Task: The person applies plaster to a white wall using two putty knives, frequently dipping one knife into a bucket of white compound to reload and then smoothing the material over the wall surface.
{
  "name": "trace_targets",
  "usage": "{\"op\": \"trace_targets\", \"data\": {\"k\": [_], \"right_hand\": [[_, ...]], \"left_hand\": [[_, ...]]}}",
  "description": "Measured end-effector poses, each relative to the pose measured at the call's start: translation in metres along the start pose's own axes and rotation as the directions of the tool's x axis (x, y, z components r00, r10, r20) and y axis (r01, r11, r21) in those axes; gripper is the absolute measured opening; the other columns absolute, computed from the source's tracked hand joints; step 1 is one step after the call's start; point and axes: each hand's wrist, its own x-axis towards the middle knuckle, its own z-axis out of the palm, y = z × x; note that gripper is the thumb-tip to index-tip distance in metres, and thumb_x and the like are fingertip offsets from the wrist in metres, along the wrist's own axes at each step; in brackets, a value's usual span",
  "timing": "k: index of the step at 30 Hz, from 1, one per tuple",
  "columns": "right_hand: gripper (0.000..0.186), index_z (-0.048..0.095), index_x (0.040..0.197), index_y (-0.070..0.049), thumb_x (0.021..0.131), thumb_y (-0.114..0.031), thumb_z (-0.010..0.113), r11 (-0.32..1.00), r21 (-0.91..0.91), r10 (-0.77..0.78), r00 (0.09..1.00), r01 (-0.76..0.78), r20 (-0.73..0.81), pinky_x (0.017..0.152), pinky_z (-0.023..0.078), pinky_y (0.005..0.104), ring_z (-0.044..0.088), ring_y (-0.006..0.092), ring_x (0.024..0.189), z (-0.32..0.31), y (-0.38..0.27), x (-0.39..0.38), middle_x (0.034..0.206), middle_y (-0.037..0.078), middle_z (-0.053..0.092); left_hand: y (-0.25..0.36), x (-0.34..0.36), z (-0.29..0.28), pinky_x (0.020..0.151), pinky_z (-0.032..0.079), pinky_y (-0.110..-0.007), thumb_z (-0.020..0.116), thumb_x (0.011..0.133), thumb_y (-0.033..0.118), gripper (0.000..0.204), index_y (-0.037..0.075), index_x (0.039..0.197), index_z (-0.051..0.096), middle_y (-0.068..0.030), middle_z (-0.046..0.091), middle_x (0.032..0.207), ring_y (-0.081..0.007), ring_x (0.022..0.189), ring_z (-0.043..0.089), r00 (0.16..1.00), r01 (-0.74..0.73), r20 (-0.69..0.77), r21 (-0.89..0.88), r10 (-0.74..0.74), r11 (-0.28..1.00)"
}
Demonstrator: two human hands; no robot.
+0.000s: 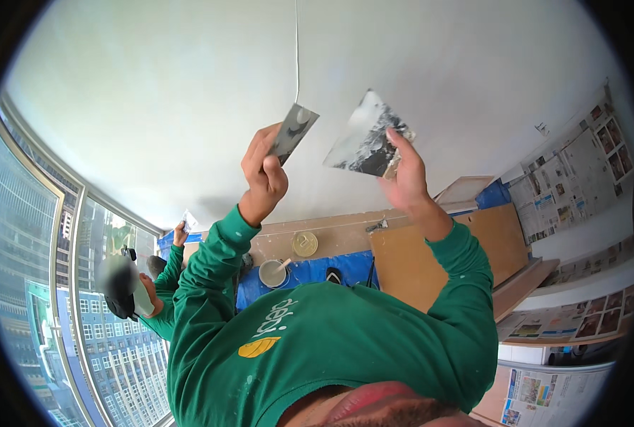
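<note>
My left hand (261,178) is raised before a pale wall (210,85), its fingers closed around a flat, grey metal scraper blade (293,134) with a small pale smear near one corner. To its right, my right hand (408,178) grips a wide putty knife (365,135) that flares toward the left. White filler is smeared over the knife's face, and lumps of it cling near my thumb. The two tools are apart from each other. Whether either blade touches the wall, I cannot tell.
Below stand a bucket (272,275) with a stick in it and a round lid (305,244), around blue sheeting (356,265). Brown board (445,238) lies right, near newspaper-covered surfaces (555,199). Another person (162,299) works by the left windows. A thin cable (297,50) hangs along the wall.
</note>
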Motion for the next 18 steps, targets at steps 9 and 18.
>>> {"op": "trace_targets", "data": {"k": [9, 18], "right_hand": [[0.023, 0.059, 0.117, -0.003, 0.1, -0.018, 0.057, 0.914, 0.198, 0.319, 0.929, -0.354, 0.191, 0.087, 0.054, 0.0391, 0.066, 0.0207, 0.104, 0.056, -0.016, -0.002, 0.111, 0.009, 0.067], [0.026, 0.062, 0.122, -0.003, 0.097, -0.006, 0.06, 0.631, -0.428, -0.571, 0.761, 0.647, 0.309, 0.092, 0.051, 0.0393, 0.062, 0.0231, 0.106, 0.086, -0.178, 0.174, 0.119, 0.009, 0.063]], "left_hand": [[-0.012, 0.026, -0.039, 0.071, 0.057, -0.033, 0.066, 0.095, 0.034, 0.043, 0.005, 0.127, 0.068, -0.0066, 0.067, 0.105, -0.0254, 0.095, 0.067, 0.811, -0.543, 0.438, 0.313, 0.389, 0.779], [0.01, -0.162, -0.076, 0.075, 0.048, -0.037, 0.052, 0.102, 0.008, 0.022, -0.004, 0.113, 0.068, -0.0174, 0.063, 0.095, -0.0311, 0.082, 0.06, 0.83, 0.518, 0.087, 0.247, -0.551, 0.819]]}}
